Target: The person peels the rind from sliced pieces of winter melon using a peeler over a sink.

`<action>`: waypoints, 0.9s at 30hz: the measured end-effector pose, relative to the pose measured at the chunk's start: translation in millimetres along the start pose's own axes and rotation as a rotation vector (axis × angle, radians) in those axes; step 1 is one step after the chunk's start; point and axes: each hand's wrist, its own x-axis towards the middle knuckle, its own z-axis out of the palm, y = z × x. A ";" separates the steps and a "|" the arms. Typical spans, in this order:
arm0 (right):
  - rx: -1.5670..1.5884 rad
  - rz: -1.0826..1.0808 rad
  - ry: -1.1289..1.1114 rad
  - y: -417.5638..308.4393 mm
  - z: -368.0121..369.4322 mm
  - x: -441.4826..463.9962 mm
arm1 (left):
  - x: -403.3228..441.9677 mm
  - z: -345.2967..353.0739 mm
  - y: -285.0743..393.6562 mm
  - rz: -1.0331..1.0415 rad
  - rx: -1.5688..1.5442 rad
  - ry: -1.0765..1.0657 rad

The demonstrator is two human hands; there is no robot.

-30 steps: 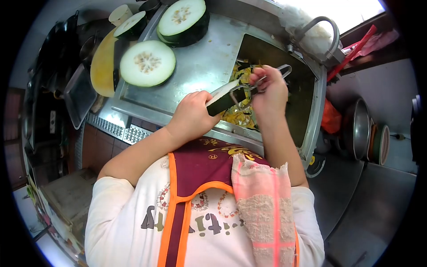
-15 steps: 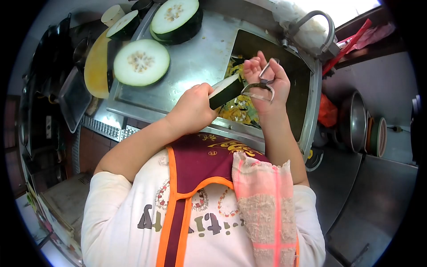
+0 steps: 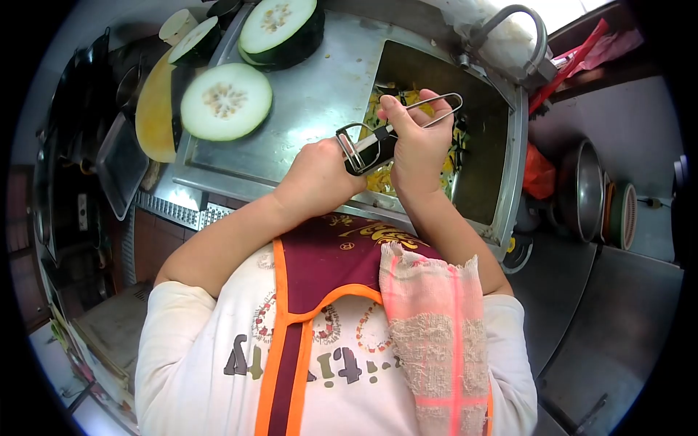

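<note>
My left hand [image 3: 320,174] is closed around a piece of winter melon [image 3: 382,151] with dark green rind, held over the near edge of the sink. My right hand [image 3: 422,145] grips a metal peeler [image 3: 355,148] by its looped handle, which sticks out beyond the fingers. The peeler's head lies at the melon piece, close to my left fingers; whether the blade touches the rind I cannot tell. Below, yellow and dark green peelings [image 3: 379,178] cover part of the sink [image 3: 480,145] floor. Much of the melon piece is hidden by the peeler and both hands.
Cut winter melon rounds, one nearest me [image 3: 227,102] and a thicker one [image 3: 280,33], rest on the steel drainboard [image 3: 313,94]. A yellow-skinned piece [image 3: 154,109] leans at its left edge. The tap [image 3: 534,36] arches over the sink's far right corner. Metal bowls [image 3: 582,189] stand at right.
My right hand has turned over and brought the peeler's head left onto the melon piece, near my left hand. Before, the peeler was raised and the palm faced up.
</note>
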 end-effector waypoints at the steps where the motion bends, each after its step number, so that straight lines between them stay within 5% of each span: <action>1: 0.039 0.031 0.004 3.1 -1.6 0.2 | 1.5 0.7 -1.3 -0.011 -0.013 0.009; 9: 0.063 0.237 -0.101 -2.6 -16.0 7.7 | 7.3 1.3 -6.7 -0.006 -0.027 0.019; 17: 0.223 0.169 0.030 -1.7 -2.6 -4.8 | 7.6 -1.1 -3.5 -0.016 -0.012 0.020; 27: -0.060 0.055 0.060 9.4 4.9 5.2 | 8.5 3.0 -9.4 0.000 -0.075 0.027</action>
